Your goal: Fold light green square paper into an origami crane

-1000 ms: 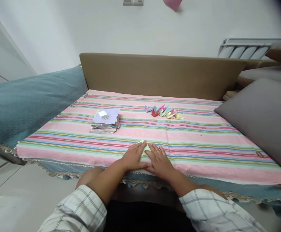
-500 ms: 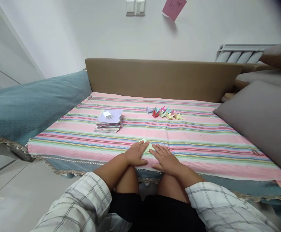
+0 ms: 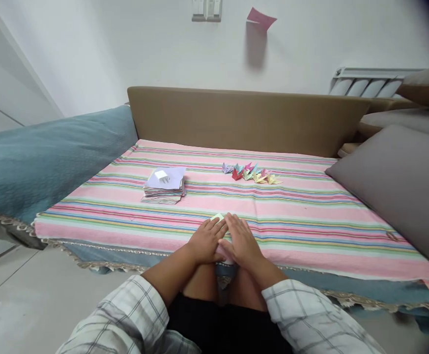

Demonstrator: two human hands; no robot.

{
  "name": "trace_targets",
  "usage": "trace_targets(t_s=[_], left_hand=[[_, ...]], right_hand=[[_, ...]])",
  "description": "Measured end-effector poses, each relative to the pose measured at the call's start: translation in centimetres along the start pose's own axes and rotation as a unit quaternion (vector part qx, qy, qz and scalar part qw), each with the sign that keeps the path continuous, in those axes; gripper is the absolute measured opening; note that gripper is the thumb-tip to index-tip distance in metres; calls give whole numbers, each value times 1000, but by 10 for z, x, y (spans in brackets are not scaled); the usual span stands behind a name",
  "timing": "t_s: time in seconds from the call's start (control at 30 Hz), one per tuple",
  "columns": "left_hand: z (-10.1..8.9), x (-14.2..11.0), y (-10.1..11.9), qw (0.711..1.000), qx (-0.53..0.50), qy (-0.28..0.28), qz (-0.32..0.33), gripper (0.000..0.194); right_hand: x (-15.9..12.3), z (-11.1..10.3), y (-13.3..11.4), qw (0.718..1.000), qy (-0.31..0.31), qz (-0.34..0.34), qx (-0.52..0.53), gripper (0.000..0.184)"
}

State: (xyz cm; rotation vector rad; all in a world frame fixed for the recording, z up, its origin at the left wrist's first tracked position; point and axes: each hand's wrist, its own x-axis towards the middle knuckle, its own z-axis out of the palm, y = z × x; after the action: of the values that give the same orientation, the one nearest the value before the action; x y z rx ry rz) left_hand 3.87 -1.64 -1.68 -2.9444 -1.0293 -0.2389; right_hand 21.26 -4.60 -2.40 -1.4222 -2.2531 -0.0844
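Observation:
A small pale green sheet of paper (image 3: 217, 217) lies on the striped cloth near the front edge, mostly covered by my hands. My left hand (image 3: 207, 240) rests flat over it with the fingers stretched forward. Close against it, my right hand (image 3: 241, 242) lies with fingers extended, its fingertips beside those of the left at the paper. How the paper is folded underneath cannot be seen.
A stack of square papers (image 3: 164, 189) with a white plug adapter (image 3: 161, 175) on top sits to the left. Several folded paper cranes (image 3: 251, 173) stand farther back. The striped cloth (image 3: 302, 211) covers the seat; a grey cushion (image 3: 394, 182) is at right.
My right hand has moved left, up against my left hand, and now hides the right part of the paper. My left hand stays nearly in place.

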Motion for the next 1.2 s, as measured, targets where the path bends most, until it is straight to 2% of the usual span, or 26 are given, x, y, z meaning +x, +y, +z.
trace_targets(t_s=[0.1,0.2,0.4,0.63,0.83,0.97,1.2], left_hand=[[-1,0,3,999,-13,31,-10,75],[-1,-1,4,999,-23,42,-10,67],[-1,-2,4,997,-48,45,-28,64],[-7,-12,-3,998,-55,6,-37,73],[-11,-25,-4,995,-18,-18,-98,72],[-9,-31,-4,988,0,-8,-152,72],[-12,-39,-10,970,17,-4,-243,76]], right_hand=[[13,14,-13,1000,-16,-12,6,73],[13,23,-14,1000,-27,-12,-9,74],[6,28,-9,999,-2,-39,-33,80],[5,33,-10,998,15,-40,-43,85],[4,35,-12,998,2,-25,-57,82],[4,32,-14,998,-7,-13,-66,76],[5,30,-17,998,2,-4,-64,79]])
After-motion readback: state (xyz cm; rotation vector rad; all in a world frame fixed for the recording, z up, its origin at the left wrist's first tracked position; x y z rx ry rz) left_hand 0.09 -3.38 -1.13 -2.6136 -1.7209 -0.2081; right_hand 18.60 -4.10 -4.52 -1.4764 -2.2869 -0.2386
